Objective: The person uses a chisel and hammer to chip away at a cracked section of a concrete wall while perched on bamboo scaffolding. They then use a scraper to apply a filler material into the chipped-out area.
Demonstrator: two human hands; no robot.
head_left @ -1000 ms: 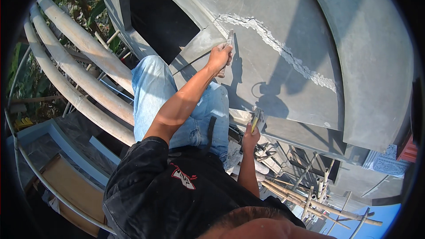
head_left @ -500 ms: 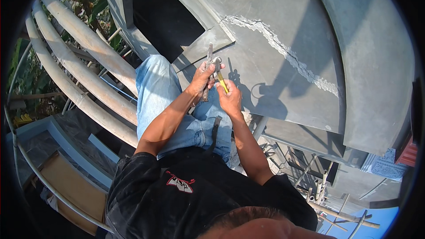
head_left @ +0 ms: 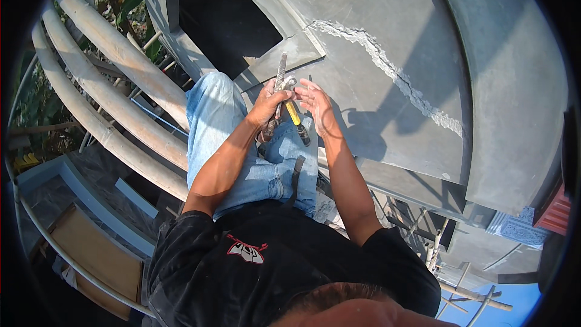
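In my left hand (head_left: 264, 106) are a hammer with a yellow and black handle (head_left: 293, 114) and a worn, dusty chisel (head_left: 282, 66). The fingers wrap round both, with the hammer's metal head showing near the thumb and the chisel's tip pointing up. My right hand (head_left: 318, 104) is open just right of the hammer, its fingers spread and whitened with dust, holding nothing. Beyond my hands, a jagged chipped-out groove (head_left: 387, 68) runs across the grey plastered wall (head_left: 417, 18).
A dark opening (head_left: 221, 21) is in the wall at the upper left. Thick bamboo poles (head_left: 115, 94) curve past my left side. More scaffold poles (head_left: 437, 247) stand below on the right. My jeans-clad knee (head_left: 212, 100) rises close to the wall.
My right hand has let go of the hammer's handle and opened beside it. My left hand now holds the hammer together with the chisel, and the hammer's black handle end shows.
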